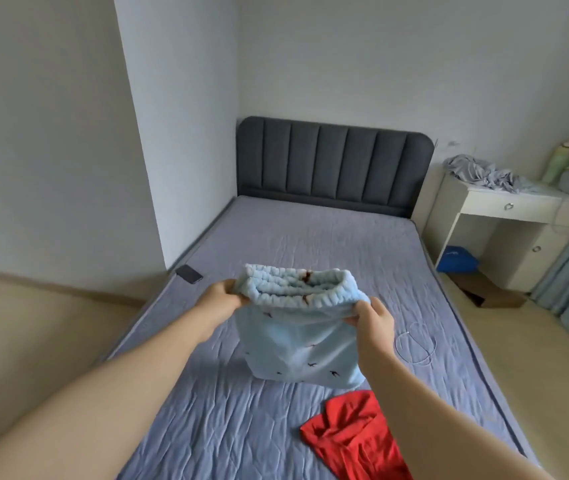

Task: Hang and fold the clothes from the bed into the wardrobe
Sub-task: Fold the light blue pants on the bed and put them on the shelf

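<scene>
While a phone point(189, 274) is lying at the left edge of the bed point(227, 427), left hand point(222, 296) gripping the waistband of blue shorts point(296, 344), shorts hanging over mid-bed, right hand point(373, 318) gripping its other end, red garment point(355, 438) lying nearer, white cable point(414, 344) lying rightmost.

The left forearm point(120, 375) and right forearm point(432, 393) are bare, as are the left hand point(222, 294) and right hand point(373, 315).

Pale blue garment point(296, 337): soft matt cloth, ribbed fluffy waistband. Bed sheet point(241, 410): matt, creased. Headboard point(335, 164), 12 o'clock: padded grey fabric. Phone point(189, 274), 10 o'clock: glossy.
</scene>
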Demonstrator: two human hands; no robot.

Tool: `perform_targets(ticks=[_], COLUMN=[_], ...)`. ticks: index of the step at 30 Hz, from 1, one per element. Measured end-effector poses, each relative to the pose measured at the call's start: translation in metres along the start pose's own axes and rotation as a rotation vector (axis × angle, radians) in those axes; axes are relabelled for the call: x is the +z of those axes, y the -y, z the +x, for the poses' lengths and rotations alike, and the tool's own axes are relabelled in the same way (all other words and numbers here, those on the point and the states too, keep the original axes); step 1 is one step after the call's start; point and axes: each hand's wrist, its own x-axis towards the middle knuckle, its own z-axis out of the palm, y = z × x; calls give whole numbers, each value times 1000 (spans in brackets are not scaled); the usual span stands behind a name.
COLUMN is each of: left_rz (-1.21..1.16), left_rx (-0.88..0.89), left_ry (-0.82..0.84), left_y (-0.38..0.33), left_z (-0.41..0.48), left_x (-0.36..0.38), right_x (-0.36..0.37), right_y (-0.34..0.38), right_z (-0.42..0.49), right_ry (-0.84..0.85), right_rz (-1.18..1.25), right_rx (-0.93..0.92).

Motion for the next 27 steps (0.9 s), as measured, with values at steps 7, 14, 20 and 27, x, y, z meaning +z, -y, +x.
perform_targets(ticks=[7, 14, 20, 27], left_rz=[71, 196, -36, -135], left_rx=[-229, -329, -544, -113], left_ry=[108, 65, 86, 56], left_y=[92, 137, 136, 104], left_z=[-19, 19, 103, 267], left_x=[35, 58, 87, 105], right_x=[-22, -12, 26, 97], right_y=[-99, -149, -163, -129], right_z=[-31, -22, 56, 203], right_ry=[18, -9, -61, 121], right_rz=[-91, -114, -118, 146], right_rx=[235, 352, 416, 243])
